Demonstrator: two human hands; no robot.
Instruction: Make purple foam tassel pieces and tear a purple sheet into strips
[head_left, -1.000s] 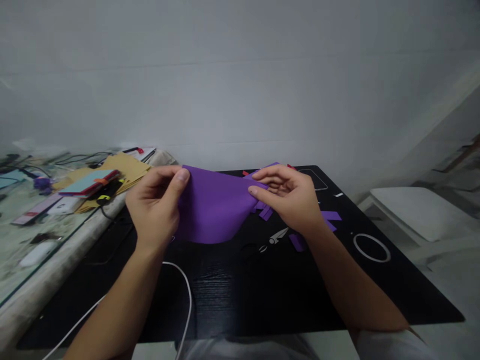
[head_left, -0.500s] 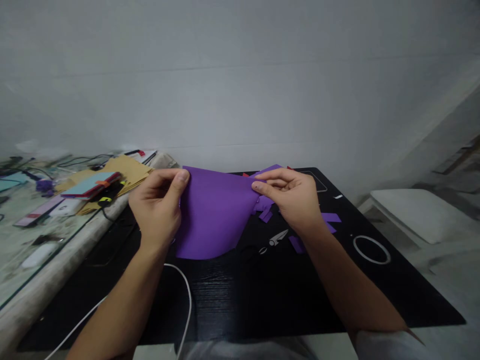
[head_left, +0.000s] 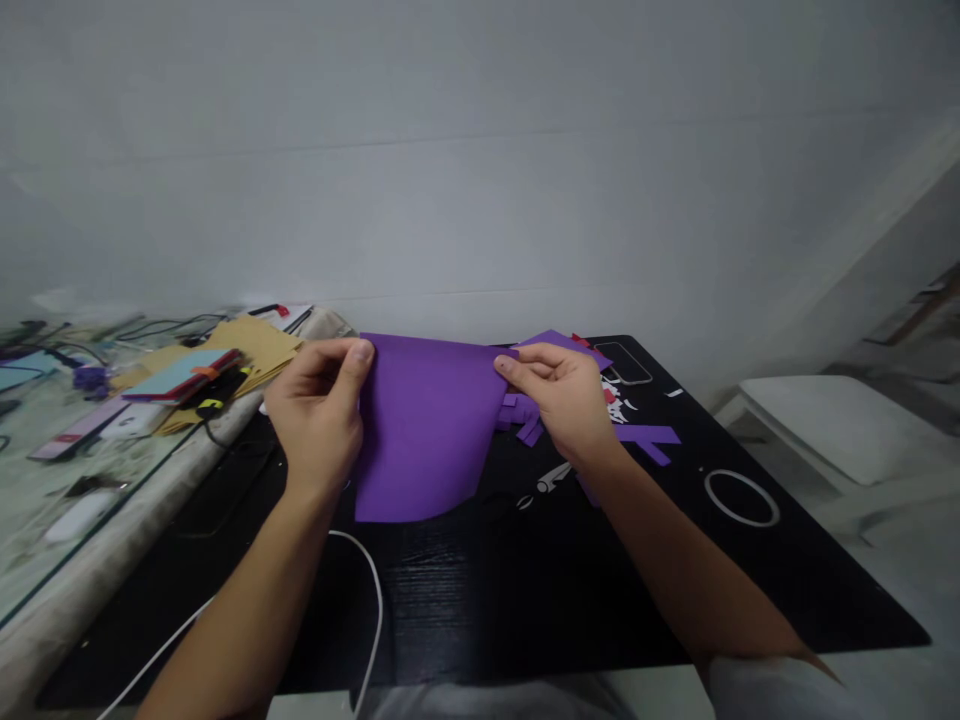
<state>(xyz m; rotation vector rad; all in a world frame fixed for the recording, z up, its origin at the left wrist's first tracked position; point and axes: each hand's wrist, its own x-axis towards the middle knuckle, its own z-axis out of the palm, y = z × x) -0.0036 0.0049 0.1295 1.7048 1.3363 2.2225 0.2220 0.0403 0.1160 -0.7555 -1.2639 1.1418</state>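
Fingers of the left hand [head_left: 319, 410] and right hand [head_left: 562, 405] pinch the upper corners of a purple paper sheet [head_left: 427, 430], thumbs on its near face. Sheet hangs over the black tabletop [head_left: 570, 600], lower edge curved. Scissors [head_left: 553, 478] lie just right of it; purple strips [head_left: 646, 434] farther toward the surface's right edge. White cable [head_left: 379, 605] loops over the near edge, left part. Open room: broad black stretch from sheet to near edge.
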